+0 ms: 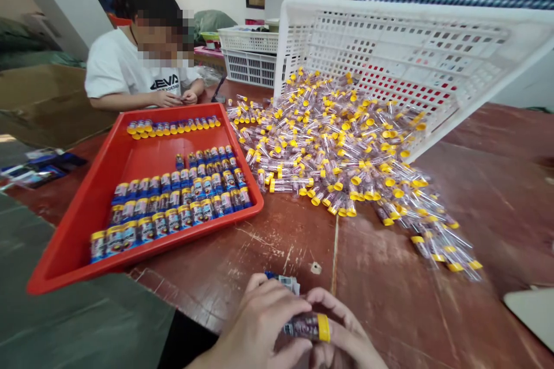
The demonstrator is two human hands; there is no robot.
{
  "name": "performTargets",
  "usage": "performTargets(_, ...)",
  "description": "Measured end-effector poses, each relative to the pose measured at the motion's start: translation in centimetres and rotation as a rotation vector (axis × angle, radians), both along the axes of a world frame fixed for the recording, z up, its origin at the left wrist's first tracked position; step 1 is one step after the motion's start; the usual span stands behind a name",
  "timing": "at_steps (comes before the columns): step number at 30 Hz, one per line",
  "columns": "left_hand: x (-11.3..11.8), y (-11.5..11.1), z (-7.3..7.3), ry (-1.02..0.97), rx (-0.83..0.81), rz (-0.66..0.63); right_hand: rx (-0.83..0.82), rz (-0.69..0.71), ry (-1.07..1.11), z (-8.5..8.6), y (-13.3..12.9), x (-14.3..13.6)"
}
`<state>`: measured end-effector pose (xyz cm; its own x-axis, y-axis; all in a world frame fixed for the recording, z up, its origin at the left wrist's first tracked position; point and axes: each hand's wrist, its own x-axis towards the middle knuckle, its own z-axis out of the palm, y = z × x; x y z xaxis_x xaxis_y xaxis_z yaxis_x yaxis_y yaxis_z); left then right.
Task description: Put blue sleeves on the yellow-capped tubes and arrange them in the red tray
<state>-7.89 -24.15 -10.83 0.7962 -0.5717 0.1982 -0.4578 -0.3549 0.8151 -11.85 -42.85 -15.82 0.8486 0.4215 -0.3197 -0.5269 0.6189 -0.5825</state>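
Both hands are together at the table's near edge. My left hand [255,323] is closed round a small clear tube [303,327] with a yellow cap and dark contents. The fingers of my right hand [350,334] curl about the capped end of the same tube, which lies tilted on its side. Just past my left fingertips a blue and white piece [285,282] sticks out, like a printed label; my fingers hide the rest, so whether they grip it I cannot tell. A red tray [151,158] to the left holds rows of upright yellow-capped tubes with blue labels.
A large pile of clear yellow-capped tubes [329,150] spreads from a tipped white basket [389,29] over the brown table [277,248]. Across the table sits a person in a white shirt [116,69], hands together. A pale flat object [532,308] lies at the right edge.
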Motion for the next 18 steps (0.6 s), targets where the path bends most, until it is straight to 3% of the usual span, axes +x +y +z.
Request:
performTargets(2,-0.1,-0.4,-0.3,-0.048,-0.027,-0.027,0.054,0.044,-0.047,0.0,0.8,-0.2)
performTargets(8,-0.5,-1.2,-1.3,-0.088,-0.070,-0.090,-0.127,-0.020,-0.204,-0.2,2.6,-0.9)
performTargets(18,-0.5,-1.5,-1.7,-0.072,-0.114,-0.052,-0.253,-0.040,-0.250,0.6,2.0,-0.4)
